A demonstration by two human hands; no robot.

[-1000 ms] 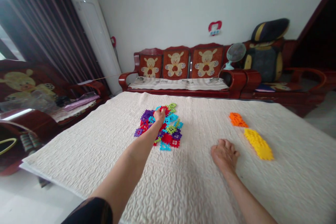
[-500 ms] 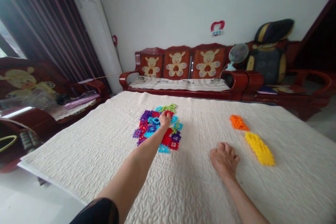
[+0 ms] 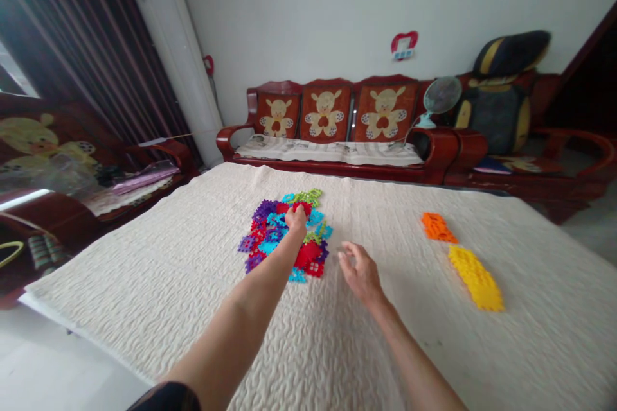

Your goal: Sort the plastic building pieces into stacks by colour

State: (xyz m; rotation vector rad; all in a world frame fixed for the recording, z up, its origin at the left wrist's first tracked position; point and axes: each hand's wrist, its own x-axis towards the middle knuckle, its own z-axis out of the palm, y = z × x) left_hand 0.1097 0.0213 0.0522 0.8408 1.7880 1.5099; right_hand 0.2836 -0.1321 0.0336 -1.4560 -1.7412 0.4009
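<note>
Plastic-pc. grps x3; hands x2, L on 1.

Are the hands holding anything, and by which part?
The left hand is at a red piece; whether or where it grips cannot be told. The right hand holds nothing.

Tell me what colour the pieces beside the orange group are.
Those pieces are yellow; they show best in the head view, the only one.

One mixed-colour pile, pieces overlapping too much to count; toward the right edge of the surface, one orange cluster and one yellow cluster. Beyond the far edge, three bear cushions, one fan.
</note>
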